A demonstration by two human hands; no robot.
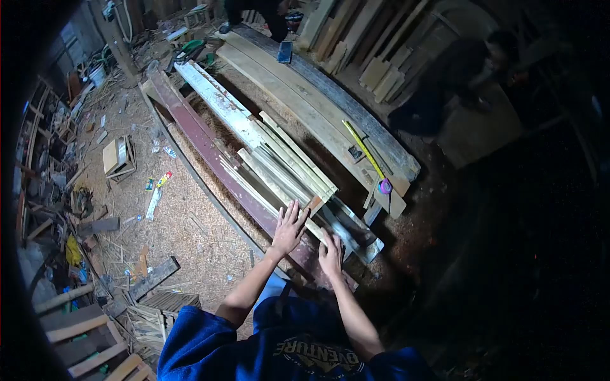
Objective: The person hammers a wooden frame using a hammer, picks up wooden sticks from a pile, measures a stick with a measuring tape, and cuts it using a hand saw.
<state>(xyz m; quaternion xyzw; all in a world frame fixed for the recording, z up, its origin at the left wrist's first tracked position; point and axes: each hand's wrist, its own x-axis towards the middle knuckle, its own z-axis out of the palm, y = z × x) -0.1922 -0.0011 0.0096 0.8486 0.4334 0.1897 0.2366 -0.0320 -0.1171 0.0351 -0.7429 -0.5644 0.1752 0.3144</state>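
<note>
My left hand (290,230) lies with its fingers spread on the near ends of thin wooden strips, beside a small brown wood block (313,205). Just right of it, my right hand (330,255) has its fingers closed around the near end of a pale wooden strip (316,230). Several more strips (292,155) lie lengthwise beyond my hands, on a white painted board (219,105). Left of them runs a reddish-brown board (190,127).
A yellow tape measure (385,186) lies extended on long planks (286,95) at the right. A person (445,86) is at the right, another person (273,16) at the top. A small wooden stool (119,157) and scraps lie on the left floor.
</note>
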